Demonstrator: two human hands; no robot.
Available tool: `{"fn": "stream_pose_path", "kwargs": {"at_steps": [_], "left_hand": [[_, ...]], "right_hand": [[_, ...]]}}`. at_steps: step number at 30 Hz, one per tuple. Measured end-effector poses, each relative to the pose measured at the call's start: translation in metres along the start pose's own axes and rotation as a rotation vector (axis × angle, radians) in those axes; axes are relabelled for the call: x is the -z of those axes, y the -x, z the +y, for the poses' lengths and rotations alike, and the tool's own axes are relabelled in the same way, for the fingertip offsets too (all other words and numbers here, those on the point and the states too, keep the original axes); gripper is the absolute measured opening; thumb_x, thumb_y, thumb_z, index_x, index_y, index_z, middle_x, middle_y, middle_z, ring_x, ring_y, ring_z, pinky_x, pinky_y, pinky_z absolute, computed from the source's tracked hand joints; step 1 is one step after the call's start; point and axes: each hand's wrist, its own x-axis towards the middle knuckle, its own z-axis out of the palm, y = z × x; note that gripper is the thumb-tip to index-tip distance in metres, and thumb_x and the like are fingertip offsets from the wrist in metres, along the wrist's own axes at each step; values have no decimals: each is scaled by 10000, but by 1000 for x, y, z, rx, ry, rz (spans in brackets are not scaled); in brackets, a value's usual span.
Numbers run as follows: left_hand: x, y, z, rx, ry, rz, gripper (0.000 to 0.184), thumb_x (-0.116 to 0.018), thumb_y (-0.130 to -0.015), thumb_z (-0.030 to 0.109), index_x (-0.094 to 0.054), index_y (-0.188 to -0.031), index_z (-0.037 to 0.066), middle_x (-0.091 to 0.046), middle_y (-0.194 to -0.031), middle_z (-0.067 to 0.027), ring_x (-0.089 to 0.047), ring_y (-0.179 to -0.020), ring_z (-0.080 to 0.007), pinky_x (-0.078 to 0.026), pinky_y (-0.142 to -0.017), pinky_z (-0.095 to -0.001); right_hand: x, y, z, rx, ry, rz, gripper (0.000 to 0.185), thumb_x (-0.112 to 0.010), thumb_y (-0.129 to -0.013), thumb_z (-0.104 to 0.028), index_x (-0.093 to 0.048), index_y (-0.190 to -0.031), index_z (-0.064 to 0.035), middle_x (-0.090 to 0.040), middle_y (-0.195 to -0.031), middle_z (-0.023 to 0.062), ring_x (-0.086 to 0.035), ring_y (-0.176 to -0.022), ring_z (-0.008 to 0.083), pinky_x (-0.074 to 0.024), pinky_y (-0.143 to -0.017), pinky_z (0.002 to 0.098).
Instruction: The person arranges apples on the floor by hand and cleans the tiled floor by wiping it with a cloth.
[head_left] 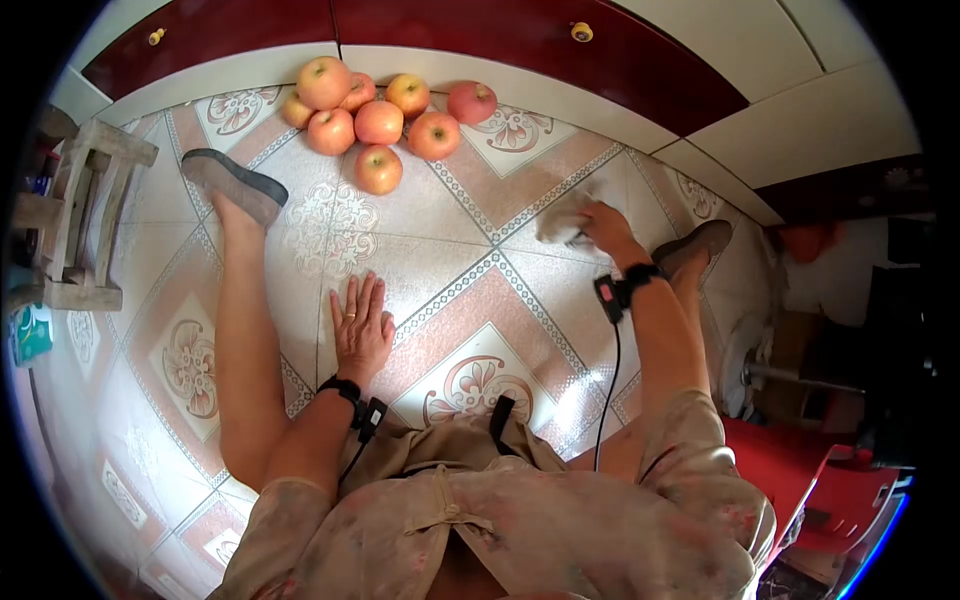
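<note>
My left hand (362, 325) lies flat on the patterned tile floor (430, 270), palm down with its fingers stretched out and a ring on one of them. To the right, my right hand (608, 230) is closed over a crumpled greyish cloth (562, 216) against the floor. The cloth and fingertips are a little blurred. Several red-yellow apples (379, 123) are grouped on the floor ahead of my left hand, one of them resting on top of others. Black bands with small cabled devices circle both wrists.
Dark red drawer fronts (480, 60) with yellow knobs run along the far side, behind the apples. My legs and shoes (235, 182) frame the floor on both sides. A wooden stool (88, 220) stands at left, and a red object (770, 465) is at lower right.
</note>
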Motion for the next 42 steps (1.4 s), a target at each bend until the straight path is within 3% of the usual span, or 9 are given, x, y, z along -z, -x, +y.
{"fn": "stream_pose_path", "kwargs": {"at_steps": [4, 9, 13, 19, 23, 31, 35, 41, 42], "left_hand": [[26, 22, -18, 16, -17, -43, 620, -576, -886, 202, -368, -1453, 60, -284, -1561, -86, -183, -1469, -304, -59, -1189, -558], [16, 7, -3, 27, -30, -17, 611, -594, -877, 239, -398, -1432, 75, -296, -1553, -65, -206, -1462, -293, -84, -1185, -567], [14, 9, -4, 9, 4, 22, 620, -614, -865, 222, -402, -1431, 83, -296, -1553, -65, -216, -1456, -295, -98, -1182, -579], [11, 9, -5, 10, -1, 29, 613, -623, -855, 231, -422, -1414, 79, -317, -1544, -75, -243, -1446, -302, -100, -1184, -573], [15, 8, -4, 20, 22, 34, 615, -616, -855, 237, -421, -1413, 68, -355, -1521, -84, -255, -1442, -304, -90, -1188, -556], [22, 34, -3, 86, 124, -51, 427, -630, -775, 92, -525, -1184, 33, -509, -1375, -201, -379, -1380, -347, -218, -1113, -584], [37, 73, 9, 112, 142, -89, 431, -655, -743, 65, -539, -1157, 30, -599, -1117, -190, -536, -1143, -374, -381, -947, -547], [70, 89, 67, 359, 182, -21, 504, -644, -770, 114, -491, -1240, 16, -519, -1147, -223, -513, -1123, -362, -458, -921, -454], [75, 90, 70, 320, 218, -28, 583, -645, -784, 144, -445, -1318, 23, -474, -1240, -215, -483, -1167, -382, -441, -963, -469]], "right_hand": [[-52, 87, 18, -179, -123, 248, 572, -670, -832, -344, -518, -1378, -260, -341, -1504, 154, -350, -1364, 361, -370, -1070, 461], [-84, 68, 17, -564, -275, 347, 760, -588, -849, -584, -281, -1511, -371, -125, -1604, 161, -101, -1465, 424, -242, -1127, 579], [-79, 30, -49, -477, -137, 326, 743, -530, -861, -638, -289, -1510, -366, -152, -1600, 169, -108, -1463, 440, -231, -1092, 655], [-109, -5, -191, 103, 101, 367, 621, -542, -885, -588, -426, -1436, -326, -234, -1570, 170, -174, -1458, 388, -248, -1064, 676], [-128, 54, -271, 391, 86, 255, 553, -535, -905, -529, -464, -1411, -317, -250, -1571, 148, -158, -1469, 368, -157, -1119, 666], [-129, 142, -277, 479, 43, -13, 518, -517, -955, -436, -432, -1441, -277, -191, -1593, 155, -118, -1482, 366, -158, -1151, 599], [-146, 192, -276, 460, 195, -107, 583, -494, -971, -430, -321, -1506, -275, -120, -1612, 163, -98, -1485, 378, -173, -1143, 597], [-142, 236, -272, 468, -17, -327, 640, -589, -910, -374, -354, -1496, -266, -172, -1595, 190, -134, -1476, 385, -202, -1160, 547], [-172, 215, -254, 579, -193, -257, 659, -657, -851, -262, -415, -1464, -242, -249, -1566, 201, -223, -1444, 401, -259, -1158, 483]]}}
